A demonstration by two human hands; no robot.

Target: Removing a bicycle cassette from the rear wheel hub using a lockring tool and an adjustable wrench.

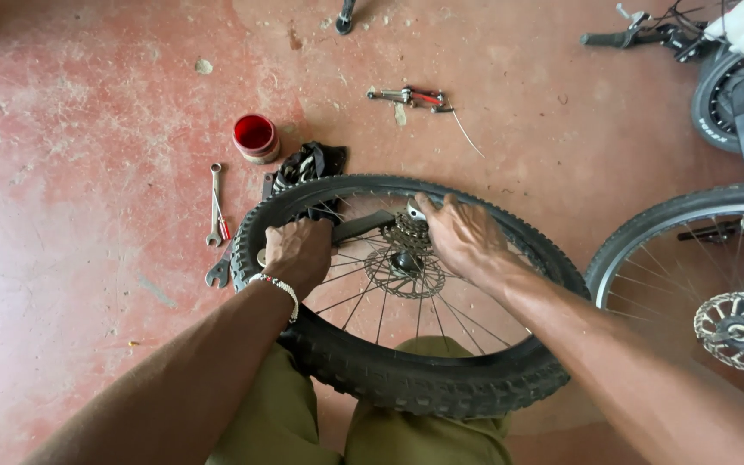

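2 bare hands work at the hub of a rear bicycle wheel point(406, 344) that rests across the person's knees, just above a red concrete floor point(79, 284). Its knobbly black tyre point(424, 383) is on the rim all the way round, and the sprocket cluster point(404, 234) sits on the hub, so as far as the view shows, nothing has come off the wheel yet. The left hand point(299, 254) is clenched around the handle of a flat dark tool point(363, 226) that reaches toward the sprockets. The right hand point(467, 237) presses over the sprockets, its fingers curled around something pale at the far edge. By the look of it, the work is at the loosening or tightening stage, with the sprockets in place.

On the floor beyond the wheel lie a heap of dark chain point(307, 164), a red tin point(256, 136), a slim combination spanner point(214, 205) and a heavier spanner head point(219, 274) partly under the tyre. Farther off are red-handled pliers point(415, 97) with a loose wire. At the right stands a second wheel with a disc rotor point(740, 329), and a bicycle point(734, 77) cut off by the corner.

Hard to make out: the pale object under the right fingers, how the tool grips the sprockets, and the tool's far end, all hidden by the hands.
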